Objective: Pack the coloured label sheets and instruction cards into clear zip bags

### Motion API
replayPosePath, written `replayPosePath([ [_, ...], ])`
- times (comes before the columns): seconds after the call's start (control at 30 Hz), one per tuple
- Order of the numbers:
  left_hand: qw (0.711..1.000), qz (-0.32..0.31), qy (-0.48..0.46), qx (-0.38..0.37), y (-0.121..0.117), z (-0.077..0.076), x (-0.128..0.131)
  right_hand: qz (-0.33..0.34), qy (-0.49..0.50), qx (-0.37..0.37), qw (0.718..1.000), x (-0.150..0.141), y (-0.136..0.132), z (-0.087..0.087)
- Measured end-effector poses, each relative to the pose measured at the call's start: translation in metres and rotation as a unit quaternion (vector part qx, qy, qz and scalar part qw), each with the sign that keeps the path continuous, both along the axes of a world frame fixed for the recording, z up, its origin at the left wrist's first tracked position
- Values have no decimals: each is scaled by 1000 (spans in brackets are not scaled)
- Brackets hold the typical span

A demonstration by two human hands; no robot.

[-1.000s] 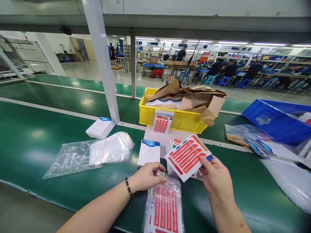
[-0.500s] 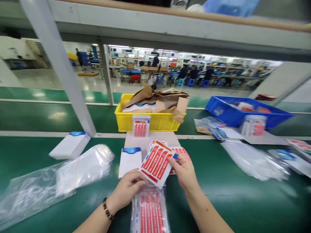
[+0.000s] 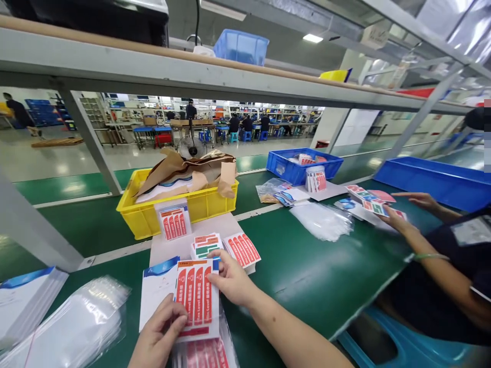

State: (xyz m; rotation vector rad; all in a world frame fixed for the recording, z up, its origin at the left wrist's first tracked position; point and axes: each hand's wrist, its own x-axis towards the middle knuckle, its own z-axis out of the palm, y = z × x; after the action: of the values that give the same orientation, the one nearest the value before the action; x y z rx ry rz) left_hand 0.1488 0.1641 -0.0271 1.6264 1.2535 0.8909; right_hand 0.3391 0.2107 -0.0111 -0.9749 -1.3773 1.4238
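Observation:
My right hand (image 3: pixel 232 280) pinches the upper right edge of a small stack of red-and-white label sheets (image 3: pixel 195 296), printed with "Max Level" strips. My left hand (image 3: pixel 163 324) is closed on the lower left edge of the same sheets, which stand nearly upright facing me. Below them lies a clear plastic bag (image 3: pixel 205 355) with more red labels inside, partly covered. White leaflets with a blue top (image 3: pixel 158 286) lie behind my left hand. Past my right hand are a pile of green-and-orange label sheets (image 3: pixel 206 245) and a pile of red label sheets (image 3: pixel 242 249).
A yellow bin (image 3: pixel 176 204) holds brown paper; a bagged label pack (image 3: pixel 173 221) leans on it. Clear bags (image 3: pixel 88 317) and stacked leaflets (image 3: pixel 28 296) lie left. Rightward are a blue bin (image 3: pixel 303 166), more clear bags (image 3: pixel 322 220) and a co-worker's hands (image 3: pixel 397 220) holding labels. A shelf (image 3: pixel 230 76) runs overhead.
My view has swung to the right, bringing a co-worker into sight. The label sheets have turned from tilted to nearly straight, and my left hand has come onto their left edge.

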Motion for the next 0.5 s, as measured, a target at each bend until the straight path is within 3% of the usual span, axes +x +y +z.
replayPosePath([
  [0.17,997,80,-8,-21,1,-6,-4,44,-141,97,984,0,-7,-1],
  [0.33,991,122,-49,-22,-1,-10,-8,142,-198,174,954,0,-12,2],
  [0.43,983,144,-90,-71,0,-12,-8,195,-239,192,932,1,-12,0],
  [0.5,973,147,-134,-120,2,-12,-6,183,-244,188,934,1,-11,0],
])
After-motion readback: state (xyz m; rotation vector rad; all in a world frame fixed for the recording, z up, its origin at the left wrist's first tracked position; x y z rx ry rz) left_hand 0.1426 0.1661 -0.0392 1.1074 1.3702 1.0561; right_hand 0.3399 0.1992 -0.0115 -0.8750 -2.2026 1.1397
